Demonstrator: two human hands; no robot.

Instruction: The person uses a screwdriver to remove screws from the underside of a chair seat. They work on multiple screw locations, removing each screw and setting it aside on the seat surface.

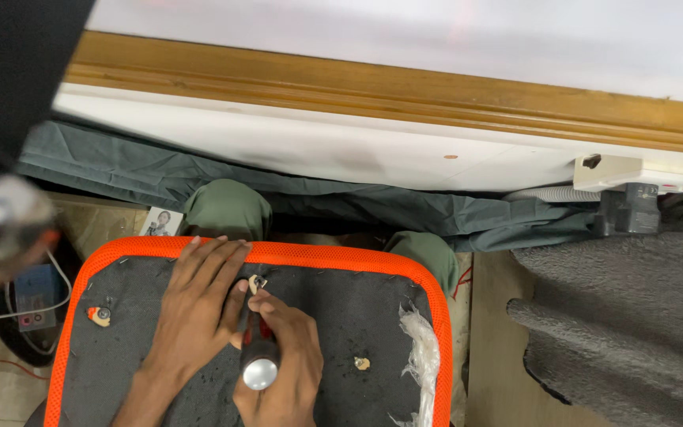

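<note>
Here the right hand (282, 364) grips a screwdriver (260, 360); the left hand (199, 304) lies flat on the orange-rimmed seat base (341, 257).

A screwdriver (259, 356) with a dark handle and a shiny round silver butt stood nearly upright at the lower centre of the frame, its tip hidden. Just above it, a small cream-coloured fitting (257, 283) sat on a dark panel (333, 316) edged in orange mesh.

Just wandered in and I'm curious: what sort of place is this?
Probably a small upholstery or furniture repair spot: an upturned orange-edged seat, a screwdriver in the right hand, and grey cloth lying on the floor.
</note>
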